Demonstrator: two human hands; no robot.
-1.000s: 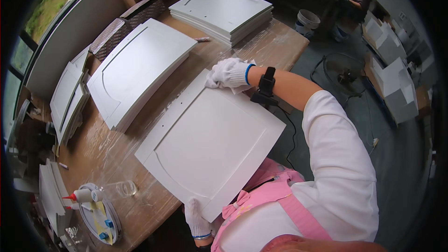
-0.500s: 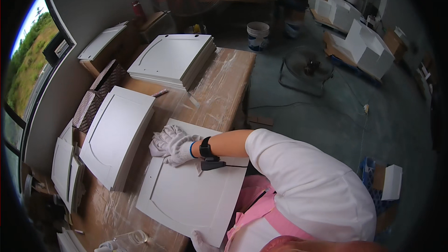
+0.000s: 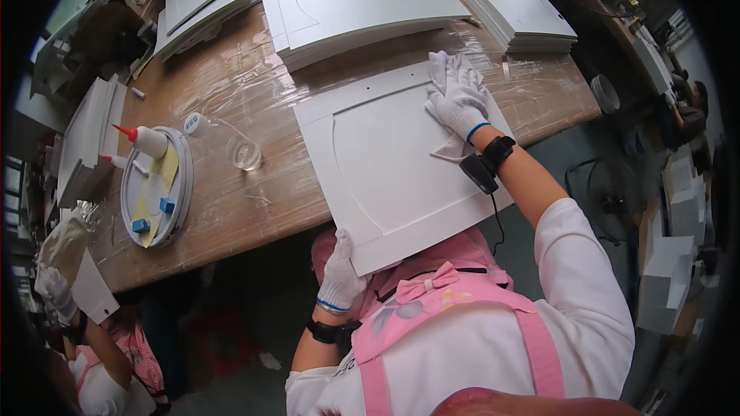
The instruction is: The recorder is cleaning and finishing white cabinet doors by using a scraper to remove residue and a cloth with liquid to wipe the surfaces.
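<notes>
The fingers (image 3: 453, 85) of the gloved right hand (image 3: 459, 102) lay extended over a white cloth (image 3: 449, 146) on the white panel (image 3: 393, 158); whether their tips gripped it could not be told. The left hand (image 3: 341, 273) clasped the panel's near-left edge. The panel, partly on the table (image 3: 254, 227), reached toward the lap; it seemed stiff, smooth, easily scuffed, best held by opposite edges. Leftward, a round tray (image 3: 186, 212) held a red-tipped bottle (image 3: 152, 143) and blue blocks (image 3: 167, 206); a clear cup (image 3: 247, 156) stood nearby, its contents unclear.
</notes>
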